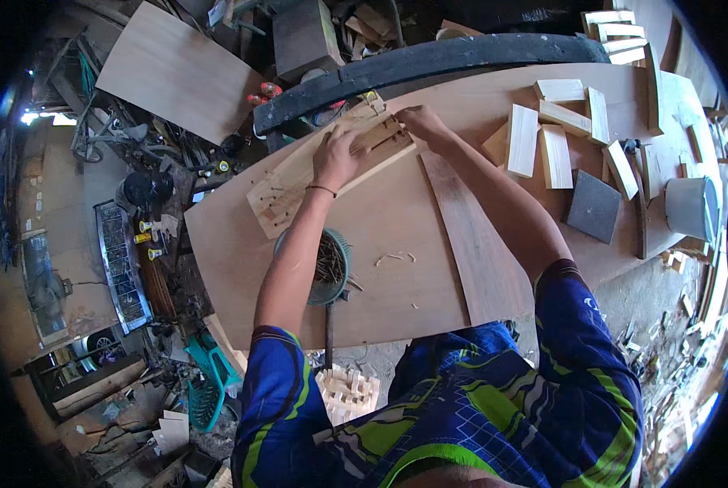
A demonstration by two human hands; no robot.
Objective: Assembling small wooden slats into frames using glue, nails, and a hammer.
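Note:
A long pale wooden block (286, 183) lies slantwise on the workbench, with several thin dark pegs or nails standing up from its top. My left hand (337, 156) is on the middle of this block, its fingers bent over the wood. At the block's far right end, my right hand (422, 124) has its fingers drawn together; whatever is between them is too small to make out. A round green bowl (347, 254) of thin brownish sticks or nails stands beside my left forearm, which hides part of it.
Several pale wood blocks (522, 140) and a dark square slab (592, 206) lie on the right of the bench. A brown plank (478, 244) crosses it near my right arm. A dark curved beam (437, 71) runs along the far edge. A white bucket (692, 209) stands far right.

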